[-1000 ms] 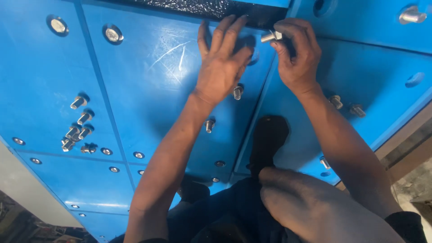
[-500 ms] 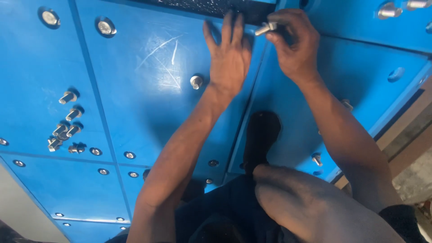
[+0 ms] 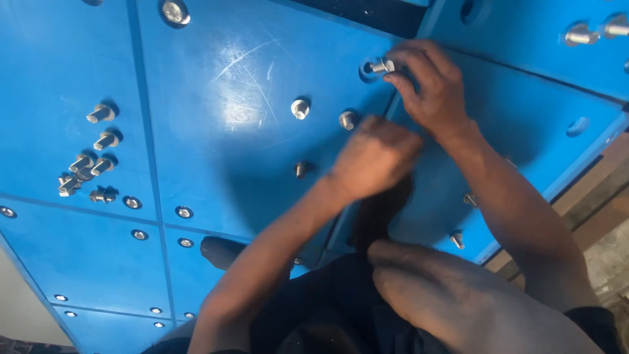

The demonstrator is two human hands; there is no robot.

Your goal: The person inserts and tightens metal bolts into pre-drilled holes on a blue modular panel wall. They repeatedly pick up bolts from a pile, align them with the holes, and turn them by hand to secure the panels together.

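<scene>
We look down on glossy blue panels, scratched where light glares. A wooden strip borders their right edge; pale floor shows at the lower left corner.

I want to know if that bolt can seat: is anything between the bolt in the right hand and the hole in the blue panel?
Nothing visible: the right hand holds the bolt at the hole.
</scene>
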